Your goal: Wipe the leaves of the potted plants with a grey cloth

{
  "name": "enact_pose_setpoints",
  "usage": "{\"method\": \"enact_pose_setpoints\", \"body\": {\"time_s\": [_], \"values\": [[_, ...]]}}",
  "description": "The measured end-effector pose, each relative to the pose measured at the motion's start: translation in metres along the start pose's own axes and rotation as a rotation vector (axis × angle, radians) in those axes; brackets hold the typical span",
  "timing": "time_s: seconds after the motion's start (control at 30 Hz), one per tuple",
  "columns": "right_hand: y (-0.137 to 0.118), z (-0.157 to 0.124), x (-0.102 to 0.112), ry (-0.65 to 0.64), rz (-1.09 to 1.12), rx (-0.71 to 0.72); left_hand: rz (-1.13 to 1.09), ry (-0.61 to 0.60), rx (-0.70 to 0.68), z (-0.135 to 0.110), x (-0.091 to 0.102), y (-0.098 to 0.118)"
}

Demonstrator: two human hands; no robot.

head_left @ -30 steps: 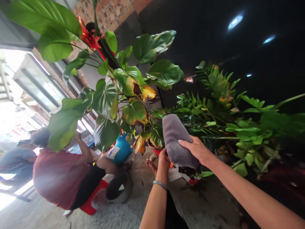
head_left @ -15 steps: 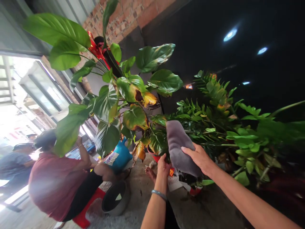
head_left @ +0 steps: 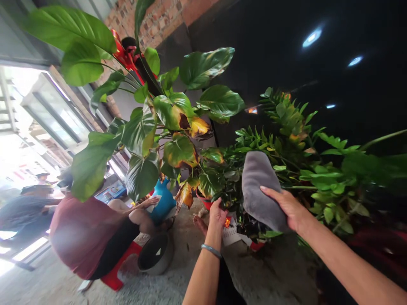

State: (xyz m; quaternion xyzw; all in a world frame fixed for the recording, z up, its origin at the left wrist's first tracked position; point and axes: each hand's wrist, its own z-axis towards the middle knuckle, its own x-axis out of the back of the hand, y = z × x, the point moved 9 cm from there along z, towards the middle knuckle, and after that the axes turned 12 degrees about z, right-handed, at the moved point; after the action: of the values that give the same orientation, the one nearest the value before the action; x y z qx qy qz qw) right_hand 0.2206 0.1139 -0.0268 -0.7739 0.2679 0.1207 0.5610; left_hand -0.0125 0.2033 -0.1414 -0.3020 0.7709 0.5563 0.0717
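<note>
A grey plush cloth point(head_left: 262, 186) hangs from my right hand point(head_left: 291, 207), whose thumb lies across its front. It covers part of the dark green foliage behind it. To the left, my left hand point(head_left: 217, 217) is raised with its fingers drawn together at the edge of some dark leaves. What lies between these fingertips is too small to make out. A pale bracelet circles my left wrist. Above and left of that hand spreads a large-leaved potted plant point(head_left: 179, 152), several leaves yellowed and browned. Feathery green plants point(head_left: 286, 123) stand behind and right of the cloth.
A person in a dull red shirt point(head_left: 82, 237) sits on a red stool point(head_left: 117, 271) at left, one hand on a blue pot point(head_left: 165, 203). A dark bucket point(head_left: 155, 253) stands on the floor. Another person sits farther left. A glossy black wall point(head_left: 270, 51) rises behind the plants.
My right hand and the cloth have shifted right, away from my left hand, uncovering some dark leaves. The seated person has leaned forward and lowered an arm to the blue pot.
</note>
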Motion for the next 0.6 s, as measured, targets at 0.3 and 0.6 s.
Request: {"method": "enact_pose_setpoints", "body": {"time_s": [0.3, 0.6], "values": [[0.014, -0.033, 0.027, 0.08, -0.091, 0.104, -0.017, 0.027, -0.008, -0.01, 0.001, 0.004], [0.095, -0.03, 0.047, 0.183, 0.147, -0.389, 0.016, -0.038, -0.007, -0.017, -0.004, 0.0]]}}
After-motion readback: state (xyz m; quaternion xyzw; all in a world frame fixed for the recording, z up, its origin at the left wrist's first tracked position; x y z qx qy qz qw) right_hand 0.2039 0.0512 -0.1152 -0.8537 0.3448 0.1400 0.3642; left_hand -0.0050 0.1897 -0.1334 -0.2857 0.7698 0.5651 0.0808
